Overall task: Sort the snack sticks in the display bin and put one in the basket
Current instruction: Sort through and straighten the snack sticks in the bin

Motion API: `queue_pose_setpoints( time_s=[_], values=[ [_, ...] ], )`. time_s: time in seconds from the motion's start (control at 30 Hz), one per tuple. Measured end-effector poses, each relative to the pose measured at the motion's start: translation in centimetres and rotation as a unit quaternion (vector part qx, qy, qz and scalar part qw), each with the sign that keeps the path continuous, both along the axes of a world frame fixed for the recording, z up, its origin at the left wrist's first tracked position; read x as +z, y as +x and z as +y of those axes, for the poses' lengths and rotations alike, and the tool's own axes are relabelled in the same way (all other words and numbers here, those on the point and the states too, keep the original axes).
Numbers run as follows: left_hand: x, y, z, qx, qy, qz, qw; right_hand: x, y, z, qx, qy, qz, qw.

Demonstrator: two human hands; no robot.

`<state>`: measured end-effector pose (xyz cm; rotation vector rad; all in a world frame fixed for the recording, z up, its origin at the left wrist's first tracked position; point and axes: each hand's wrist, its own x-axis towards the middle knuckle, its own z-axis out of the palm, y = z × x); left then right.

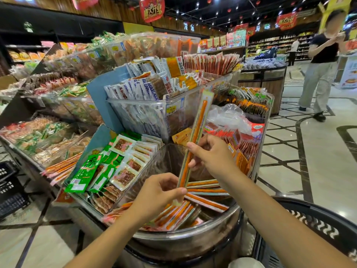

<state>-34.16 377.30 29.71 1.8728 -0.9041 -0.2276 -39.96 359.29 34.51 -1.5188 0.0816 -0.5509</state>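
A long orange snack stick (199, 128) in a clear wrapper stands nearly upright above the display bin (185, 235). My right hand (209, 153) grips it around the middle. My left hand (158, 192) pinches its lower end between thumb and fingers. Several more orange snack sticks (204, 202) lie in the round metal-rimmed bin below, some fanned out to the right, some bunched at the front. The dark basket (316, 225) sits at the lower right, beside my right forearm.
Clear tiered bins of packaged snacks (135, 105) rise behind the display bin. Green and white packets (108, 167) fill the compartment to its left. A black crate (9, 188) stands at the far left. A person (320, 64) stands on the tiled aisle at right.
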Motion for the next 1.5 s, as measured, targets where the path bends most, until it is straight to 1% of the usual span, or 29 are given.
queue_pose_setpoints(
  time_s=[0.13, 0.33, 0.43, 0.57, 0.73, 0.97, 1.03, 1.07, 1.13, 1.2, 1.3, 1.4, 1.5],
  values=[
    [-0.2, 0.5, 0.4, 0.002, -0.006, 0.013, 1.000, -0.1, 0.0, -0.3, -0.023, -0.019, 0.009, 1.000],
    [-0.8, 1.5, 2.6, 0.002, 0.011, 0.015, 1.000, 1.7, -0.1, -2.2, -0.080, -0.002, -0.055, 0.995],
    [-1.0, 1.6, 3.4, 0.015, 0.004, 0.009, 1.000, 2.0, -0.1, -2.6, -0.078, -0.001, -0.063, 0.995],
    [-1.2, 1.3, 3.8, 0.047, 0.013, -0.018, 0.999, 1.7, 0.1, -2.5, -0.090, -0.026, -0.060, 0.994],
    [-1.4, 1.2, 4.1, 0.063, 0.019, -0.049, 0.997, 1.3, 0.4, -3.3, -0.117, -0.048, -0.060, 0.990],
    [-1.3, 0.8, 3.7, 0.125, 0.036, -0.120, 0.984, 0.3, 0.4, -4.3, -0.151, -0.074, -0.038, 0.985],
    [-1.3, 0.9, 3.6, 0.142, 0.063, -0.161, 0.975, -0.2, 0.5, -4.6, -0.165, -0.090, -0.032, 0.982],
    [-1.3, 1.2, 3.4, 0.150, 0.086, -0.195, 0.965, -0.6, 0.5, -4.8, -0.172, -0.095, -0.031, 0.980],
    [-1.3, 1.7, 3.0, 0.159, 0.138, -0.278, 0.937, -1.3, 0.3, -5.3, -0.191, -0.096, -0.033, 0.976],
    [-1.4, 2.4, 2.3, 0.164, 0.183, -0.330, 0.912, -1.9, 0.0, -5.6, -0.200, -0.093, -0.034, 0.975],
    [-1.6, 3.9, 1.0, 0.159, 0.236, -0.323, 0.902, -2.3, -0.9, -5.9, -0.181, -0.068, -0.025, 0.981],
    [-1.8, 5.5, -0.5, 0.158, 0.289, -0.324, 0.887, -2.8, -1.7, -6.1, -0.177, -0.120, -0.001, 0.977],
    [-2.4, 6.8, -2.4, 0.146, 0.322, -0.331, 0.875, -3.6, -2.5, -6.2, -0.179, -0.162, 0.011, 0.970]
  ],
)
